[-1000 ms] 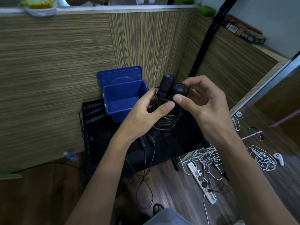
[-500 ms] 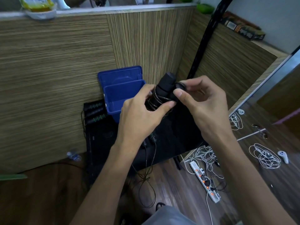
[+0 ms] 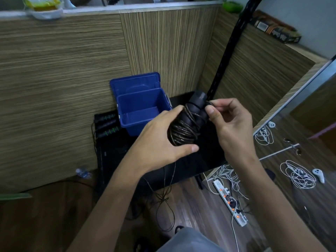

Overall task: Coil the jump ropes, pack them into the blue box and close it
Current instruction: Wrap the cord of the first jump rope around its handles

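Rope turns lie tight around the black handles [image 3: 197, 108] of the jump rope [image 3: 183, 132] that I hold above the black desk [image 3: 209, 157]. My left hand [image 3: 160, 142] grips the coiled bundle from the left side, with the thumb under the coil and the fingers curled behind it. My right hand [image 3: 231, 124] pinches the rope between thumb and index finger, just beside the top of the handles. One loose part of the rope hangs from the bundle down to the wooden floor [image 3: 190, 206].

The blue box [image 3: 141, 113] stands open on the desk, behind my left hand, and its lid [image 3: 134, 83] leans against the wooden wall. Just left of the box, a second jump rope [image 3: 107, 124] with green marks on its handles lies on the desk.

On the floor at the right I see a white power strip [image 3: 230, 202] with orange lights and some white cables [image 3: 298, 174].
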